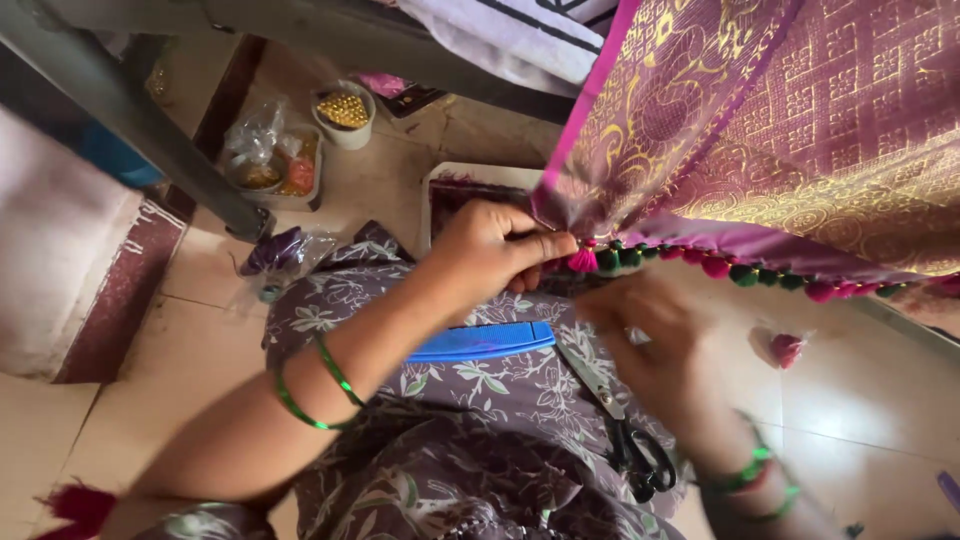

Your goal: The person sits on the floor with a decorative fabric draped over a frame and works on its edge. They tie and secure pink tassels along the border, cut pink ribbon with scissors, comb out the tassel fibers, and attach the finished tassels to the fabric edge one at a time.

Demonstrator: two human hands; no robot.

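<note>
The left hand (490, 255) pinches a soft pink thread tassel (582, 261) on the limp purple-gold woven cloth (800, 130); the blurred right hand (650, 340) perhaps holds nothing.

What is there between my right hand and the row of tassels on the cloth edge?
Nothing visible. The right hand hovers just below the tassels, with open air between. The left hand already pinches a pink tassel at the end of the row. The comb and scissors lie lower, on the lap.

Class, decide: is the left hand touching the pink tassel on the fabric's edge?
Touching. The head view shows the left hand pinching the pink tassel at the fingertips, with no gap visible.
</note>
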